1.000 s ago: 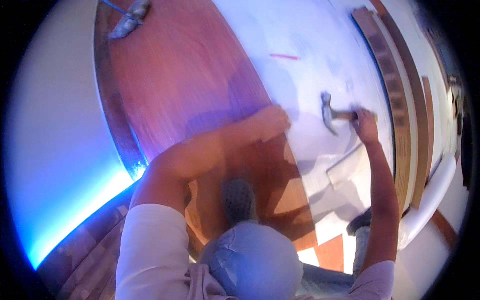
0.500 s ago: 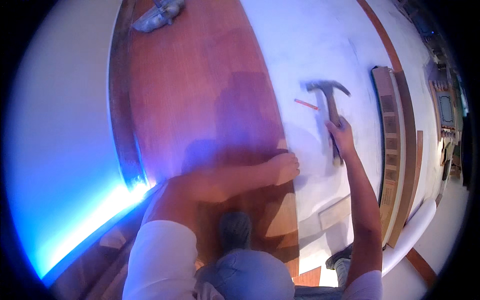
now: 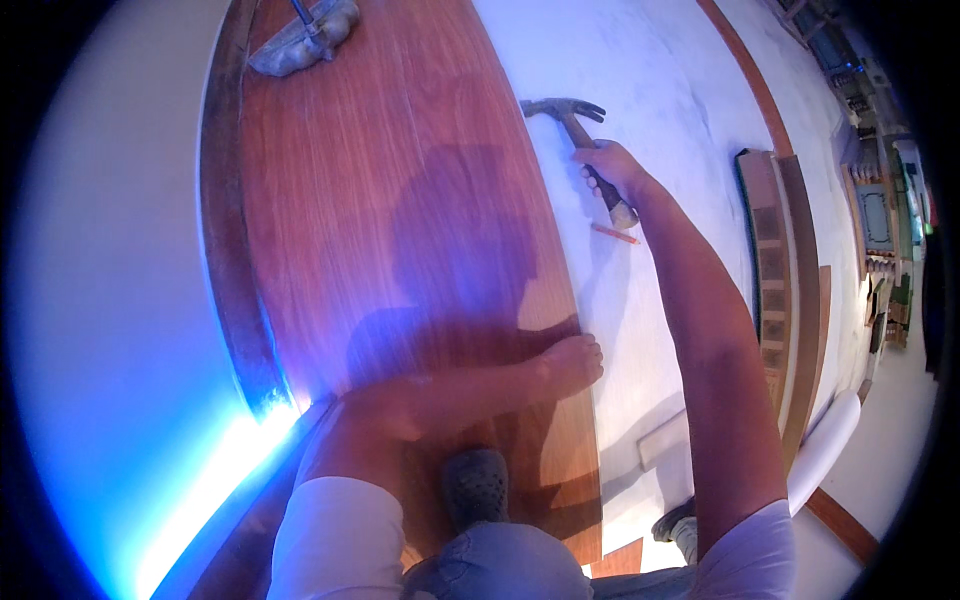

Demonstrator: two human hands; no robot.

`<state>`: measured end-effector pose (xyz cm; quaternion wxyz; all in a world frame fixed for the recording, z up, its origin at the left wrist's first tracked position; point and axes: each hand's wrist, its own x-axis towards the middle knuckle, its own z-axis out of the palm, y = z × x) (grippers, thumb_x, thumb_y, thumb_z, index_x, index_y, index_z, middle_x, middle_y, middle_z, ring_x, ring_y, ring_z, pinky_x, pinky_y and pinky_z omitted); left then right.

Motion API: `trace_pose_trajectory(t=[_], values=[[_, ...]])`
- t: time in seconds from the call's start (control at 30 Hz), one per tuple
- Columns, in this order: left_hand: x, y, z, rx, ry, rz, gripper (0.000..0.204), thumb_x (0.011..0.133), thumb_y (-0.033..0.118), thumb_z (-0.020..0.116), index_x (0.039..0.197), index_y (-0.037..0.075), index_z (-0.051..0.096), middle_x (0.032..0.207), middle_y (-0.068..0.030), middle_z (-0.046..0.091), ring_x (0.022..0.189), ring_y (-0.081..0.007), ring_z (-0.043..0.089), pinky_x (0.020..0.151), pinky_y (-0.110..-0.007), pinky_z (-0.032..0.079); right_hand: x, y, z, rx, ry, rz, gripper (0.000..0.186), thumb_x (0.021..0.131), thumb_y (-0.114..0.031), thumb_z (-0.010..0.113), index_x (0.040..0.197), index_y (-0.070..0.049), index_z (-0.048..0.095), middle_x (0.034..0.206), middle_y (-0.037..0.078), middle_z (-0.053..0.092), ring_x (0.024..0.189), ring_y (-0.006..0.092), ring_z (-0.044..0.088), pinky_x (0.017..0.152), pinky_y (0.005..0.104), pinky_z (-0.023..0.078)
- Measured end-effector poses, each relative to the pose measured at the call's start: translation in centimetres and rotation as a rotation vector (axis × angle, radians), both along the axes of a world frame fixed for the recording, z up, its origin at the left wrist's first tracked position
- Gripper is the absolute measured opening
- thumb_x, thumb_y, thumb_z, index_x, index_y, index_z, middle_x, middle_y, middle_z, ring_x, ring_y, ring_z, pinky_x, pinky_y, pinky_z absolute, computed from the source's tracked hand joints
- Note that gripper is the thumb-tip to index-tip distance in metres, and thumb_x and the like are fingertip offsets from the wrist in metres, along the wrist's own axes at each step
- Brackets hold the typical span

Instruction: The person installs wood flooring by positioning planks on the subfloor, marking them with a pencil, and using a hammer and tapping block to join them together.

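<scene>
My right hand [image 3: 615, 172] is wrapped round the handle of a claw hammer [image 3: 577, 130]. The hammer's head points away from me, over the pale floor close to the long edge of the reddish wood-look flooring [image 3: 370, 190]; I cannot tell whether it touches. My left hand [image 3: 575, 362] is closed at that same edge, fingers curled over it; anything inside them is hidden. An orange-red pencil [image 3: 615, 233] lies on the pale floor [image 3: 660, 110], just beyond the hammer's butt end.
A grey, rag-like mop head [image 3: 305, 42] rests on the planks at the far left. Along the right lie a long cardboard box [image 3: 772, 250] and a brown strip [image 3: 803, 260], with a white roll [image 3: 825, 450] nearer me. Bright blue-white light [image 3: 210, 470] glows at lower left.
My right hand has carried the hammer left and away from me, to beside the flooring edge. The left hand stays closed at the edge. My view has shifted slightly.
</scene>
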<state>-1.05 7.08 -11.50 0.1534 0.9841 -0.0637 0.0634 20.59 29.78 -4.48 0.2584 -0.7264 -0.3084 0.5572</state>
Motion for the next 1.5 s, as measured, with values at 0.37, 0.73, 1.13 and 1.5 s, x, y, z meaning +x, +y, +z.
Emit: trace_pose_trajectory(t=[0.37, 0.73, 1.13, 1.5], values=[[-0.3, 0.4, 0.3, -0.049, -0.043, 0.011, 0.01, 0.082, 0.022, 0.064, 0.082, 0.012, 0.066, 0.086, -0.0018, 0.063, 0.093, -0.0184, 0.06, 0.09, -0.033, 0.042, -0.1, 0.4, 0.4, -0.011, 0.011, -0.006, 0.021, 0.092, -0.021, 0.07, 0.099, -0.006, 0.057, 0.072, 0.001, 0.056, 0.052, 0.0106, 0.053, 0.045, 0.0281, 0.047], [-0.4, -0.1, 0.1, -0.11, -0.02, 0.011, 0.008, 0.083, 0.018, 0.062, 0.082, 0.01, 0.064, 0.085, -0.0017, 0.061, 0.092, -0.0195, 0.059, 0.09, -0.033, 0.043, 0.1, 0.1, 0.0, 0.023, 0.011, -0.003, 0.019, 0.093, -0.021, 0.068, 0.095, -0.006, 0.057, 0.069, 0.002, 0.056, 0.052, 0.0114, 0.053, 0.045, 0.0283, 0.046], [-0.8, 0.5, 0.2, -0.146, -0.164, 0.066, 0.011, 0.083, 0.02, 0.061, 0.082, 0.01, 0.063, 0.084, -0.0026, 0.06, 0.09, -0.0203, 0.059, 0.089, -0.034, 0.043, 0.6, 2.8, 0.2, 0.021, 0.003, -0.014, 0.02, 0.095, -0.021, 0.067, 0.088, -0.006, 0.057, 0.067, 0.002, 0.056, 0.049, 0.0124, 0.051, 0.044, 0.0297, 0.046], [0.0, -0.3, -0.7, -0.035, -0.072, 0.038, 0.011, 0.083, 0.021, 0.063, 0.081, 0.01, 0.065, 0.084, -0.002, 0.061, 0.091, -0.019, 0.06, 0.088, -0.034, 0.044, 0.5, 1.8, 0.0, 0.021, -0.042, -0.023, 0.021, 0.094, -0.022, 0.068, 0.1, -0.008, 0.055, 0.072, -0.003, 0.052, 0.052, 0.0069, 0.05, 0.043, 0.0251, 0.043]])
